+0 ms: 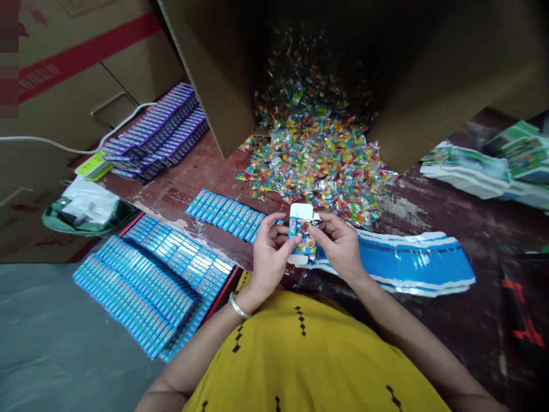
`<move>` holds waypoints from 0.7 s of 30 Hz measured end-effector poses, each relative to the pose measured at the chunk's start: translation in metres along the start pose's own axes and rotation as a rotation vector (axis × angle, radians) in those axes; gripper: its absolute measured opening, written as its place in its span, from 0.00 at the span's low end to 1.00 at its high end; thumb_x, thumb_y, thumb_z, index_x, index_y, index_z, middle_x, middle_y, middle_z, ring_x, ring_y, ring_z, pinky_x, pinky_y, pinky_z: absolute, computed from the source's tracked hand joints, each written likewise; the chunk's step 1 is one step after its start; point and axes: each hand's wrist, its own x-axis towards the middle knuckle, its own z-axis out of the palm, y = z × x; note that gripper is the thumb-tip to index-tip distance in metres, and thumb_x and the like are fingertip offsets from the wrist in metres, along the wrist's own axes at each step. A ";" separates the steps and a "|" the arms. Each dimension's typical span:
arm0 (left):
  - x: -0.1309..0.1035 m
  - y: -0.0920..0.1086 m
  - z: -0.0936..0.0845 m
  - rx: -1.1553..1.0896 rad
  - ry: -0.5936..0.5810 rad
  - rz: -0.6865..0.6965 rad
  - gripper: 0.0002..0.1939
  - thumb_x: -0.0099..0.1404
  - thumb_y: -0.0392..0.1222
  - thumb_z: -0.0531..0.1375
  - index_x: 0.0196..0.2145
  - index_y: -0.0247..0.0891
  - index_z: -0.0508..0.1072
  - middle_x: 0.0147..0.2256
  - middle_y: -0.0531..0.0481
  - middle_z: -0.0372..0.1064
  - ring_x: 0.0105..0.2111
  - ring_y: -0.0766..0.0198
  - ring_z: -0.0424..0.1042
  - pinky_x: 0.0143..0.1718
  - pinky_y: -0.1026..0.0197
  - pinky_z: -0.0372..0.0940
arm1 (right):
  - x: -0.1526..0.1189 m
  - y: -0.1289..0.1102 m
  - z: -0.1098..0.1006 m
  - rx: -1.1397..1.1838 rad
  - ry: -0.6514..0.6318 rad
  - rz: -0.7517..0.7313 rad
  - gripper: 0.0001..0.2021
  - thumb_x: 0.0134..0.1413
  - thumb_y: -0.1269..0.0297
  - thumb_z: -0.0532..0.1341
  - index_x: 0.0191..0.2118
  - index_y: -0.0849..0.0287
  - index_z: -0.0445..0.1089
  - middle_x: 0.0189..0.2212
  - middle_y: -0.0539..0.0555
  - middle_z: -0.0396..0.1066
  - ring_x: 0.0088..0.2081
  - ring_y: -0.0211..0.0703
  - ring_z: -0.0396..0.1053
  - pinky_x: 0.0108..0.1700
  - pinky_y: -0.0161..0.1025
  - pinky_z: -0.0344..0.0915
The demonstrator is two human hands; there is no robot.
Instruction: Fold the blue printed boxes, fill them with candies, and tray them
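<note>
Between my two hands, a small printed candy box (pixel 305 237) stands with its white top flap raised and its lower end flap out. My left hand (pixel 271 252) grips its left side, thumb on the front. My right hand (pixel 341 243) holds the right side, fingers bent around the edge and thumb on the printed face. Behind the box lies a heap of clear candy packets (pixel 317 160), spilling from a cardboard carton (pixel 227 80). A row of small blue boxes (pixel 227 213) runs left of my hands. Flat blue box blanks (pixel 412 260) fan out to the right.
Blue boxes (pixel 137 292) are stacked at the lower left, purple boxes (pixel 158 134) at the upper left. A green bag (pixel 86 209) and white cable (pixel 38 140) are nearby. Green printed cards (pixel 472 171) lie at right, with a red-and-black tool (pixel 521 309) below.
</note>
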 end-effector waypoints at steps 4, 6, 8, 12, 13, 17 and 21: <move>-0.004 0.001 -0.002 0.070 -0.097 0.011 0.30 0.59 0.42 0.66 0.58 0.45 0.64 0.45 0.48 0.67 0.31 0.70 0.69 0.31 0.67 0.68 | -0.002 0.002 0.008 0.032 0.099 -0.103 0.17 0.55 0.61 0.65 0.51 0.52 0.71 0.30 0.48 0.71 0.30 0.39 0.67 0.33 0.37 0.64; -0.004 0.002 -0.005 0.071 -0.169 -0.011 0.28 0.61 0.42 0.64 0.59 0.44 0.64 0.47 0.47 0.67 0.32 0.69 0.70 0.34 0.66 0.68 | -0.004 0.004 0.009 -0.004 0.111 -0.148 0.13 0.55 0.62 0.65 0.48 0.52 0.73 0.36 0.51 0.73 0.33 0.40 0.69 0.37 0.39 0.66; -0.003 0.003 -0.008 0.030 -0.236 -0.031 0.25 0.63 0.41 0.62 0.57 0.42 0.65 0.47 0.47 0.68 0.37 0.66 0.71 0.39 0.64 0.69 | -0.005 0.007 0.009 -0.053 0.093 -0.166 0.12 0.56 0.62 0.64 0.47 0.51 0.73 0.36 0.50 0.73 0.33 0.40 0.68 0.37 0.39 0.66; 0.000 0.006 -0.013 -0.041 -0.344 -0.049 0.16 0.64 0.38 0.61 0.50 0.39 0.68 0.48 0.46 0.68 0.46 0.61 0.71 0.49 0.60 0.67 | -0.005 0.007 0.004 -0.151 0.026 -0.211 0.06 0.58 0.63 0.63 0.41 0.53 0.73 0.32 0.49 0.71 0.30 0.39 0.67 0.36 0.39 0.65; 0.000 0.007 -0.013 -0.026 -0.356 -0.050 0.15 0.65 0.38 0.60 0.49 0.38 0.69 0.48 0.46 0.67 0.47 0.60 0.71 0.50 0.60 0.66 | -0.003 0.007 0.002 -0.169 0.011 -0.235 0.04 0.58 0.64 0.62 0.39 0.53 0.73 0.32 0.50 0.71 0.32 0.40 0.68 0.37 0.39 0.65; 0.000 0.010 -0.015 0.076 -0.352 -0.024 0.14 0.65 0.37 0.59 0.49 0.39 0.71 0.49 0.44 0.65 0.50 0.58 0.68 0.55 0.57 0.63 | 0.003 0.004 -0.003 -0.204 -0.037 -0.310 0.05 0.58 0.64 0.62 0.30 0.55 0.71 0.37 0.53 0.71 0.41 0.44 0.70 0.44 0.43 0.66; 0.001 0.009 -0.013 -0.015 -0.267 -0.003 0.15 0.63 0.35 0.61 0.48 0.41 0.67 0.47 0.47 0.65 0.46 0.62 0.69 0.50 0.60 0.66 | 0.004 0.004 -0.001 -0.036 -0.043 -0.197 0.03 0.56 0.64 0.64 0.35 0.54 0.70 0.41 0.54 0.72 0.44 0.45 0.72 0.45 0.43 0.68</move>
